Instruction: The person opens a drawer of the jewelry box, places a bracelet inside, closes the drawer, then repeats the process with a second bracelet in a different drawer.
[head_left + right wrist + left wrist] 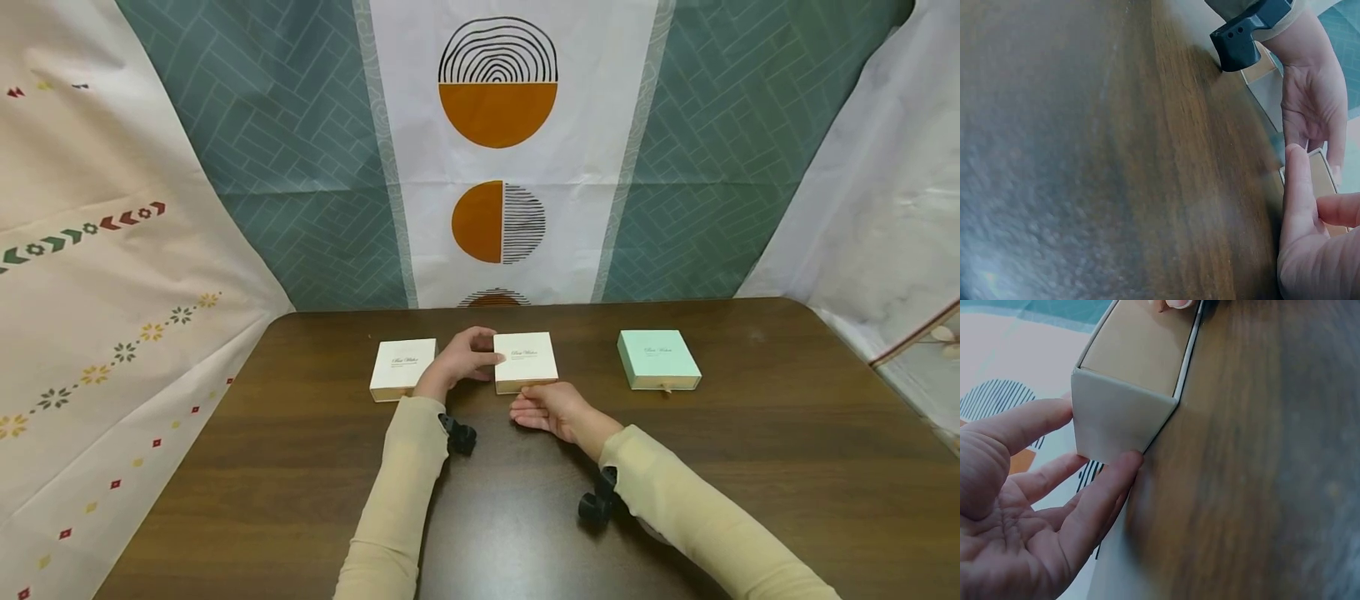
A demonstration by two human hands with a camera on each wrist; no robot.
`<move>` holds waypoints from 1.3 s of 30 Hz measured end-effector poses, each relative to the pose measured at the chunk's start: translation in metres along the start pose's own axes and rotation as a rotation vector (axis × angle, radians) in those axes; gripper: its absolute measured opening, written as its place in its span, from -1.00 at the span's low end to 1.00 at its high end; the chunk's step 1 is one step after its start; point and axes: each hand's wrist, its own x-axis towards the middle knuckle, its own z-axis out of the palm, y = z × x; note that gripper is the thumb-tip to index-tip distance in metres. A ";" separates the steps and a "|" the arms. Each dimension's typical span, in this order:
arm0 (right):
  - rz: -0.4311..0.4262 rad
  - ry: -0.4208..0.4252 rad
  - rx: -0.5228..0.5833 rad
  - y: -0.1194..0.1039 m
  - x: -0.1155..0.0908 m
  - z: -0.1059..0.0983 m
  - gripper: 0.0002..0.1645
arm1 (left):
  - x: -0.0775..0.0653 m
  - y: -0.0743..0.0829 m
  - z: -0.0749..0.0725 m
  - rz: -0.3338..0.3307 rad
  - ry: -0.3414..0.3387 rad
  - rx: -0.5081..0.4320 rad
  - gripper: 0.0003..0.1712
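A white gift box (527, 354) with small dark lettering on its lid stands in the middle of the row. Its tan front panel (1138, 347) fits inside the white sleeve, flush with its edges. My left hand (463, 358) holds the box by its left end, thumb on the top edge and fingertips around the side. At the middle of the front, my right hand (558, 410) pinches with thumb and index finger, the other fingers below. Those fingers (1300, 187) hide the spot they grip; I cannot tell whether a pull tab is between them.
Left of the hands lies a matching white box (403, 363). A mint-green box (658, 357) with a small tab at its front is on the right. All stand near the back of the dark wooden table (285, 467), before a patterned cloth (300, 167).
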 end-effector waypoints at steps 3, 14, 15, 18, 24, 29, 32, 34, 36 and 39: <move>-0.005 0.004 -0.031 -0.001 -0.002 0.002 -0.70 | -0.001 0.000 -0.001 0.009 0.009 0.036 -0.33; -0.045 0.029 -0.245 -0.001 -0.010 0.005 -0.62 | -0.005 -0.005 -0.003 0.031 0.021 0.070 -0.35; -0.047 0.035 -0.260 -0.002 -0.011 0.005 -0.63 | -0.005 -0.004 -0.003 0.035 0.025 0.080 -0.35; -0.070 0.049 -0.306 -0.005 -0.015 0.003 -0.61 | -0.006 -0.001 -0.002 0.054 0.027 0.124 -0.35; -0.148 0.033 -0.377 -0.016 -0.026 -0.001 -0.60 | -0.009 0.007 -0.001 0.072 0.079 0.264 -0.40; -0.248 0.015 -0.477 -0.025 -0.032 -0.007 -0.65 | -0.014 0.010 0.003 0.122 0.209 0.382 -0.52; -0.311 0.032 -0.552 -0.032 -0.037 -0.012 -0.65 | -0.016 0.013 0.009 0.183 0.287 0.436 -0.56; -0.343 0.053 -0.597 -0.037 -0.040 -0.017 -0.65 | -0.018 0.016 0.014 0.222 0.323 0.447 -0.58; -0.371 0.072 -0.623 -0.040 -0.044 -0.020 -0.66 | -0.021 0.020 0.018 0.252 0.351 0.454 -0.61; -0.401 0.085 -0.641 -0.043 -0.050 -0.026 -0.64 | -0.027 0.025 0.025 0.275 0.368 0.471 -0.62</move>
